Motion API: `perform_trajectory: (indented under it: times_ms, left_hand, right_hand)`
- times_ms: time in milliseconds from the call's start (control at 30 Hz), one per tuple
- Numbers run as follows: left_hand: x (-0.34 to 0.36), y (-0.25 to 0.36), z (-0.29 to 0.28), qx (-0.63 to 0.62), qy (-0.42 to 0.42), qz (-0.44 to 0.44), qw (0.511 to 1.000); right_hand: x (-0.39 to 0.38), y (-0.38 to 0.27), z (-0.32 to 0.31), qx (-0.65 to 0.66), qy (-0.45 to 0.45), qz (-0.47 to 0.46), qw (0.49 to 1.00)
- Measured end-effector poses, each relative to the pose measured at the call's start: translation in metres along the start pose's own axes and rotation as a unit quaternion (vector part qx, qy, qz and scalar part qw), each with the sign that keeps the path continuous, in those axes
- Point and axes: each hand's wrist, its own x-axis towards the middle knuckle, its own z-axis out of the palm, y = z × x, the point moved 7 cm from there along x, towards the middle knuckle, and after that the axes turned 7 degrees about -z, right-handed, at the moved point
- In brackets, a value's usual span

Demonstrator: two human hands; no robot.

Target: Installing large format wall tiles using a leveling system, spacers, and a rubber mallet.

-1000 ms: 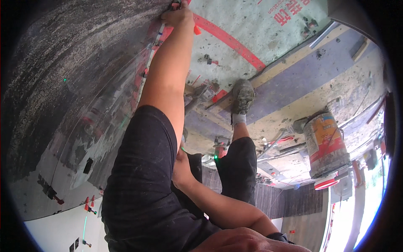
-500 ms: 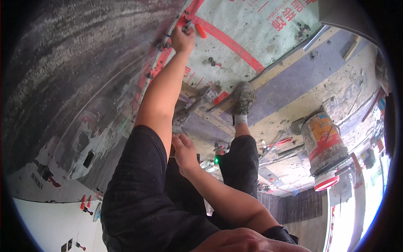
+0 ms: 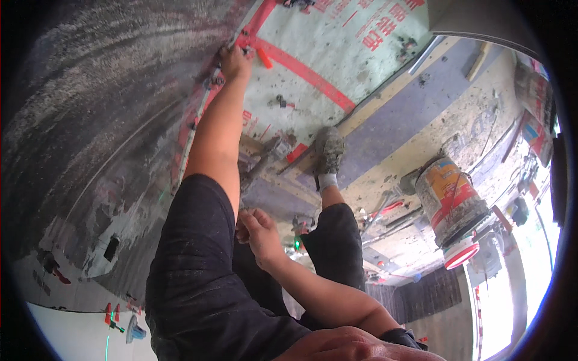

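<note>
My left hand (image 3: pixel 236 64) reaches far forward, to where the dark streaked wall (image 3: pixel 138 78) meets the floor. Its fingers are closed at the seam; what they pinch is too small to make out. Right beside them is an orange-red handle-like piece (image 3: pixel 264 58), near a junction of red tape (image 3: pixel 313 77) on a pale printed floor sheet (image 3: pixel 307 114). Small dark clips (image 3: pixel 215 80) sit along the seam. My right hand (image 3: pixel 260 236) is held back near my left upper arm, fingers curled closed, and anything inside them is hidden.
A dirty orange-and-red bucket (image 3: pixel 448 198) stands at right, with a white-and-red round container (image 3: pixel 462 253) beside it. Boards and strips lie around my shoe (image 3: pixel 330 150). A small device with a green light (image 3: pixel 297 243) is near my knee. A black-and-red clip (image 3: pixel 284 103) lies on the sheet.
The whole view has shifted, so the floor and bucket appear further left. My left hand has moved slightly closer to the seam. My right hand stays curled in nearly the same place.
</note>
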Motion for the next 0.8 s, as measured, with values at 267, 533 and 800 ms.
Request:
perform_trajectory:
  times_ms: [267,533,800]
  left_hand:
    - [0.000,0.017,-0.002,0.060,-0.118,0.104,0.986]
    - [-0.194,-0.046,-0.043,-0.326,-0.240,-0.170,0.898]
    - [-0.388,-0.095,-0.313,-0.437,-0.169,-0.300,0.831]
  right_hand:
    - [-0.017,0.021,-0.004,-0.017,-0.049,0.016,0.999]
    - [0.037,-0.005,-0.062,-0.234,0.188,-0.335,0.893]
    - [-0.085,0.007,-0.032,-0.450,-0.126,-0.362,0.807]
